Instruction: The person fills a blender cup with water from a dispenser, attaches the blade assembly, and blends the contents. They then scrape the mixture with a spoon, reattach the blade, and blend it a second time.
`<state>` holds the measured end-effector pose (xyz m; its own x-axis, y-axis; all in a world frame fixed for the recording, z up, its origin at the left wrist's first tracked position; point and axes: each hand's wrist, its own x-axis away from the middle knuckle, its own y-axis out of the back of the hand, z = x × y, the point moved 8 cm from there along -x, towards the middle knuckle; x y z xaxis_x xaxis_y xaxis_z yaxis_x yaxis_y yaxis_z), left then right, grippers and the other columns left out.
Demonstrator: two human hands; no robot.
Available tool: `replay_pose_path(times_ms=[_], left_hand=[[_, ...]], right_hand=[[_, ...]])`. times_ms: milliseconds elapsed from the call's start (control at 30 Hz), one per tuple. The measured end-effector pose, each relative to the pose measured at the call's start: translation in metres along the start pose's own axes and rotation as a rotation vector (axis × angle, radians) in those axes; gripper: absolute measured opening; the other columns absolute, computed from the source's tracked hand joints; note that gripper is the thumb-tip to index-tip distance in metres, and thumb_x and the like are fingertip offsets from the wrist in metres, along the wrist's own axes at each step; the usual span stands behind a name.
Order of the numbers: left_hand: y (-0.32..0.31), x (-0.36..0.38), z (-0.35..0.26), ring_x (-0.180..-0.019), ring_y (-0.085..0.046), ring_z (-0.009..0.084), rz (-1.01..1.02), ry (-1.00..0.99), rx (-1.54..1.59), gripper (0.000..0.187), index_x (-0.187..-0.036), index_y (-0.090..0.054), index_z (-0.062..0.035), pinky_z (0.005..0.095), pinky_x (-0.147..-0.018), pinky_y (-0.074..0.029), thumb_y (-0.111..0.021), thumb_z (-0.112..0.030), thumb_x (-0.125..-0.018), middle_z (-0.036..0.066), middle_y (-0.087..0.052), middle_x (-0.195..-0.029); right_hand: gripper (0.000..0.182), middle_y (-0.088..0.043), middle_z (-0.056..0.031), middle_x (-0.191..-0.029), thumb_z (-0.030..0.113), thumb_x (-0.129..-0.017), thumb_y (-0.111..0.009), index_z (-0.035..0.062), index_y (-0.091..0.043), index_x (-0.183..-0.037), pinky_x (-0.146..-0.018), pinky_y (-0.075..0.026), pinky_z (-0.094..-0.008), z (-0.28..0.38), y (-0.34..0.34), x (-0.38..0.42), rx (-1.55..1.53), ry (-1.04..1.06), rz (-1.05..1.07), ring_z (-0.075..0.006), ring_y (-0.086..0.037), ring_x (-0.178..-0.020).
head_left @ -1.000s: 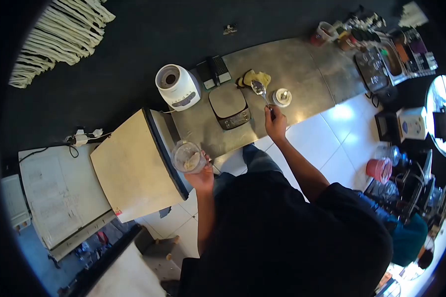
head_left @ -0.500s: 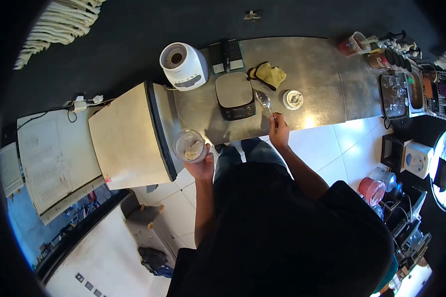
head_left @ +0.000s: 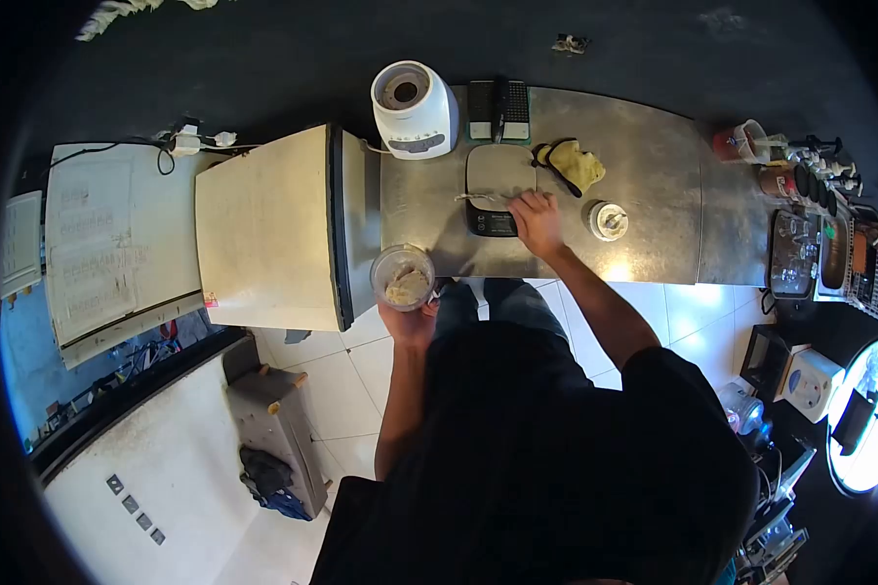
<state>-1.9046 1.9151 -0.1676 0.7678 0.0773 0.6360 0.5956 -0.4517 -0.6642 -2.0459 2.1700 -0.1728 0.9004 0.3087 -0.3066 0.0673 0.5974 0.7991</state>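
Observation:
My left hand [head_left: 410, 324] is wrapped round a clear cup [head_left: 381, 268] at the counter's front edge. A pale, lumpy substance [head_left: 407, 287] lies inside the cup. My right hand [head_left: 538, 220] grips the handle of a metal spoon [head_left: 480, 198], which points left above the kitchen scale [head_left: 500, 168]. The scale has a light square plate and a black front panel. Right of my right hand stands a small round container [head_left: 609, 221] with whitish contents. A yellow and black cloth or glove [head_left: 578, 167] lies behind it.
A white blender base [head_left: 415, 122] and a black-and-silver device [head_left: 498, 110] stand at the back of the steel counter [head_left: 654, 185]. Left of the counter is a cream fridge-like cabinet [head_left: 268, 229]. A tray of glasses [head_left: 793, 253] sits by the sink at right.
My right hand has moved the spoon left, from beside the scale to over it. The cup in my left hand is now nearer the counter edge. The whole view has shifted.

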Motion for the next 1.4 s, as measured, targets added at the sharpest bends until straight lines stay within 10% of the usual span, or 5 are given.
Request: replay_pose_path(times_ms=[1400], left_hand=[[0.048,0.031,-0.008,-0.086,-0.062,0.0294,-0.113,-0.067,0.109,0.048,-0.122,-0.059,-0.0085,0.0331,-0.057,-0.052,-0.046,-0.047,-0.097,0.015,-0.064,-0.107]], right_hand=[[0.020,-0.054,-0.0098,-0.100,0.016,-0.087,-0.068,0.0083,-0.066,-0.105,-0.089,-0.039,-0.0421,-0.014,-0.036,-0.061,-0.093,0.218,0.141,-0.0298,-0.053,-0.100]])
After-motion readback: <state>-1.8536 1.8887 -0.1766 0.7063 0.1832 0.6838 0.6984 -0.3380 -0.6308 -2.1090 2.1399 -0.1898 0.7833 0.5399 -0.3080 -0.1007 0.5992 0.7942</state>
